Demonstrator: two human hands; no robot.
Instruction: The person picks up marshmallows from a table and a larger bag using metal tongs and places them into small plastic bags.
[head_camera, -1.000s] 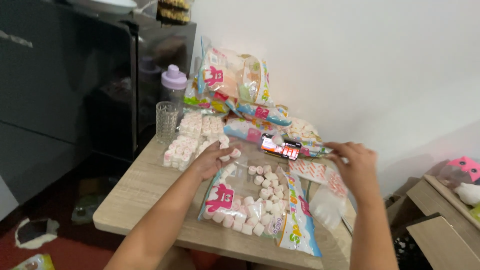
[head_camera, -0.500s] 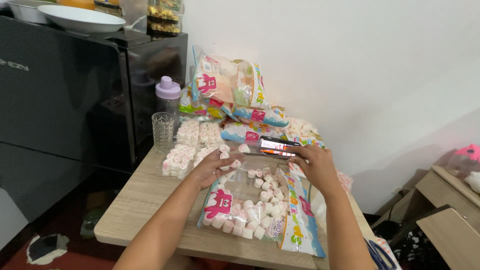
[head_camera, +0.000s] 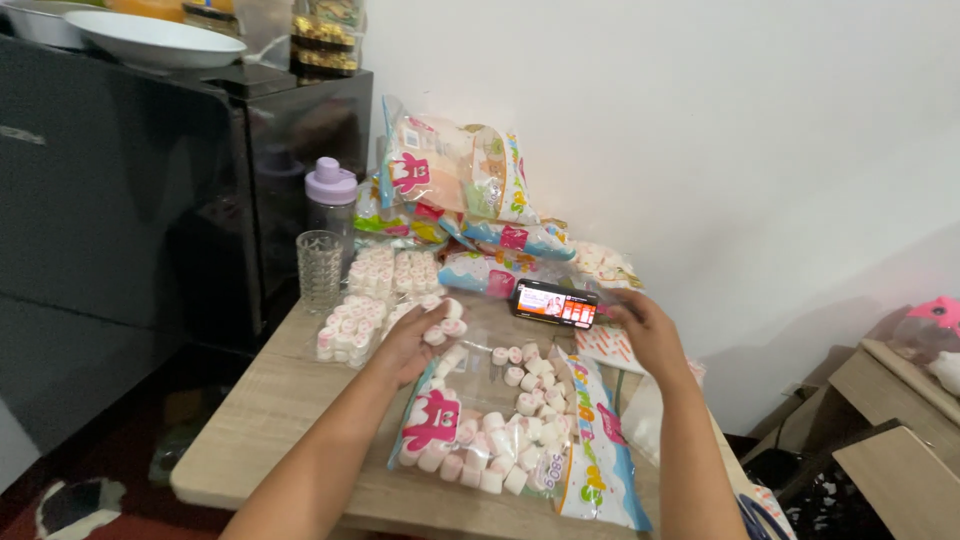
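Holding marshmallows (head_camera: 440, 325) in clenched left hand (head_camera: 415, 340), right hand (head_camera: 645, 330) now open, reaching phone (head_camera: 555, 303).

Marshmallows (head_camera: 441, 325) – pink-white, in left palm; phone (head_camera: 553, 303) – lit, flat.

Left hand (head_camera: 415, 340) cupped, holds few pink-white marshmallows (head_camera: 447, 322) above open marshmallow bag (head_camera: 500, 420) lying flat on wooden table (head_camera: 270, 420). Right hand (head_camera: 648, 330) touches phone (head_camera: 554, 303), screen lit, propped against stacked sealed bags (head_camera: 450, 180). Small packed marshmallow packs (head_camera: 365, 300) beside clear glass (head_camera: 319, 268); lilac-lidded bottle (head_camera: 331, 200) behind glass.
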